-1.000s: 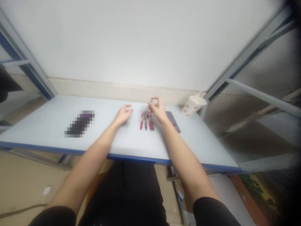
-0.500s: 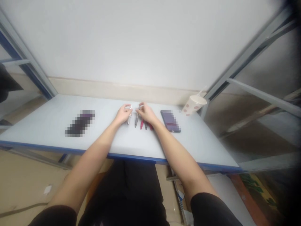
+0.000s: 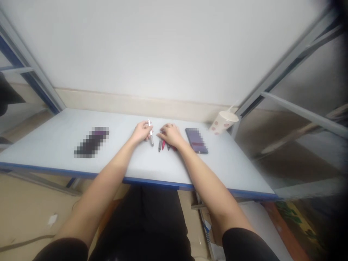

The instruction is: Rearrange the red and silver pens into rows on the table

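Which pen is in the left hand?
The white pen with the grey lower end, gripped in the left hand; the other pens are partly hidden by the right hand.

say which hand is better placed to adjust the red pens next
Probably the right hand: it is over the red pens, partly covering them, while the left hand holds a white pen.

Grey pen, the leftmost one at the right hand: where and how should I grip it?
I'd pinch the grey pen across its near end, coming from the near left side. That slim end sticks out toward the person, while the right hand covers its far part and the red pen lies close on its right.
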A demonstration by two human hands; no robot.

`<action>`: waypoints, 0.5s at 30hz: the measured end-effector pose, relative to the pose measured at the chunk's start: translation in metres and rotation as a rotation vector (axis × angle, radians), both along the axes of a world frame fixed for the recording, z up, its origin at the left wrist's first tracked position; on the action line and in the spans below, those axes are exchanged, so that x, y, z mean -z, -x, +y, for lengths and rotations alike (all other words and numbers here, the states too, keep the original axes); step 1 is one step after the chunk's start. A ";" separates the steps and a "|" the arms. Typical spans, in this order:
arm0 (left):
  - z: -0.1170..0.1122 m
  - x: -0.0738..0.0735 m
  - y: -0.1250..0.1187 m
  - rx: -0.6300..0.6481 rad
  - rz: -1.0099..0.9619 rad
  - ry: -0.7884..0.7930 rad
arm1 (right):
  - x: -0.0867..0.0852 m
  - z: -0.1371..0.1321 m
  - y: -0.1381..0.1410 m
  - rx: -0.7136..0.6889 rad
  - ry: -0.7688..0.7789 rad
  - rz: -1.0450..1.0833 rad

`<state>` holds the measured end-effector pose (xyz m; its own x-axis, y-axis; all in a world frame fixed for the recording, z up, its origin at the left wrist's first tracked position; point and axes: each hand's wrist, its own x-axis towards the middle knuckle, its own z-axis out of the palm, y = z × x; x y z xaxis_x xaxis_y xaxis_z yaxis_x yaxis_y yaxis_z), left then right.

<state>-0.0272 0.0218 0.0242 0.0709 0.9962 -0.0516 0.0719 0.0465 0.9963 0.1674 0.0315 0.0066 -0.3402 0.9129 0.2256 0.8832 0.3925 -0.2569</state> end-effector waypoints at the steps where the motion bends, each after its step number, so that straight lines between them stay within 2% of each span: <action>1: 0.000 0.000 0.000 0.004 -0.003 0.002 | 0.000 0.000 -0.001 -0.001 0.002 0.004; 5: -0.001 -0.003 -0.001 0.014 -0.005 0.009 | 0.001 0.004 -0.004 -0.003 0.019 0.034; 10: 0.000 -0.009 0.008 0.030 -0.023 -0.031 | -0.003 0.005 -0.010 -0.134 0.090 0.128; 15: 0.003 -0.009 0.013 0.011 -0.012 -0.007 | -0.004 0.004 -0.012 -0.192 0.110 0.148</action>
<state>-0.0400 0.0247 0.0336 0.0828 0.9956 -0.0439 0.0609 0.0389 0.9974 0.1791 0.0352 0.0110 -0.4798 0.8568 0.1889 0.7452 0.5116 -0.4278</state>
